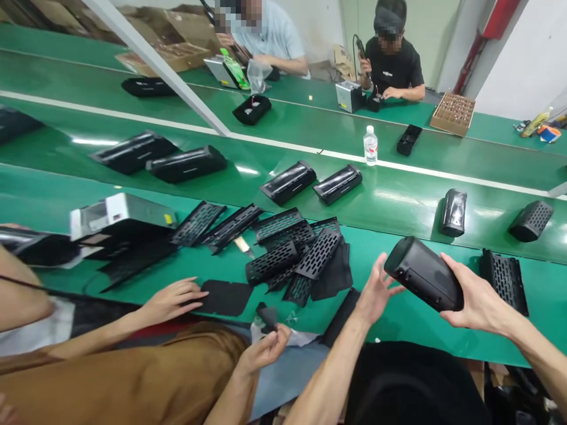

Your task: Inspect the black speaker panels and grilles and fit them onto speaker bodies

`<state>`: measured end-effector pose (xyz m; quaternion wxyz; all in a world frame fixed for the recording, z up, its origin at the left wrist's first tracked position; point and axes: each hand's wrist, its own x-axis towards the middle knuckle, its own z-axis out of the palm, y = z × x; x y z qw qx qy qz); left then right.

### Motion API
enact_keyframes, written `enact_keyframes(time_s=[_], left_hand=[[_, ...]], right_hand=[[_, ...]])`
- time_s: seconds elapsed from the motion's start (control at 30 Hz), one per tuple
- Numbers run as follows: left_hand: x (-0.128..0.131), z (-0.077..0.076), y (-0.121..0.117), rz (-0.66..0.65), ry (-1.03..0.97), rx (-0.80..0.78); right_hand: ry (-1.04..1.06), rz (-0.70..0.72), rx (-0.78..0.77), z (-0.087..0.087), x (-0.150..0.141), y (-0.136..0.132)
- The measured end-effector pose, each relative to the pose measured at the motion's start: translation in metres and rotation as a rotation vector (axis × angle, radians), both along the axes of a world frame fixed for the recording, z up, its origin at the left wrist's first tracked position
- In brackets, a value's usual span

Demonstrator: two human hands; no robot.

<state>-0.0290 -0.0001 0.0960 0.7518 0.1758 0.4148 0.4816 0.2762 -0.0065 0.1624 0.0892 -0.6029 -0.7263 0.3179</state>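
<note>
My right hand [476, 295] grips one end of a black rounded plastic housing [425, 274], tilted above the green bench. Thumb and fingers clasp its lower right end. My left hand [375, 292] is open beside the housing's other end, fingers spread; whether the fingertips touch it I cannot tell. On the bench right of my right hand lies a black slotted grille [505, 280]. To the left of my left hand is a pile of black slotted grille panels [316, 254].
A co-worker's hands [177, 298] are close on my left, one on a flat black sheet [225, 297]. Black housings [290, 180] stand along the green conveyor [398, 177]. A water bottle [370, 146] stands beyond them. Two people work across the line.
</note>
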Motion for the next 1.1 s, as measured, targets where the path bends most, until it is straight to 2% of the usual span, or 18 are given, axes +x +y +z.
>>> enact_keyframes(time_s=[0.07, 0.13, 0.33, 0.43, 0.5, 0.6, 0.7, 0.77, 0.93, 1.03, 1.1], left_hand=[[0.03, -0.015, 0.011, -0.181, 0.059, 0.177], [0.042, -0.024, 0.013, -0.311, 0.147, 0.264], [0.019, -0.032, -0.008, -0.474, 0.184, 0.183], [0.02, -0.039, -0.024, -0.467, 0.181, 0.105], [0.023, -0.046, -0.037, -0.401, 0.166, 0.054], [0.023, -0.058, -0.056, -0.281, 0.165, -0.007], [0.022, -0.067, -0.064, -0.242, 0.155, -0.049], [0.022, -0.07, -0.063, -0.251, 0.165, -0.052], [0.03, -0.069, -0.052, -0.272, 0.226, -0.099], [0.034, -0.07, -0.046, -0.308, 0.272, -0.181], [0.035, -0.072, -0.04, -0.345, 0.314, -0.235]], right_hand=[[-0.146, 0.11, -0.112, 0.005, 0.007, 0.0], [-0.197, 0.163, -0.183, 0.002, 0.007, -0.003], [-0.155, 0.222, -0.281, -0.017, -0.006, -0.022], [-0.132, 0.217, -0.37, -0.02, 0.003, -0.034], [-0.037, 0.128, -0.408, -0.024, 0.016, -0.048], [0.219, -0.098, -0.445, -0.035, 0.035, -0.077], [0.408, -0.303, -0.456, -0.047, 0.035, -0.103], [0.457, -0.386, -0.426, -0.05, 0.028, -0.113], [0.559, -0.516, -0.441, -0.051, 0.018, -0.115], [0.601, -0.559, -0.527, -0.059, 0.021, -0.11], [0.573, -0.536, -0.574, -0.068, 0.024, -0.104]])
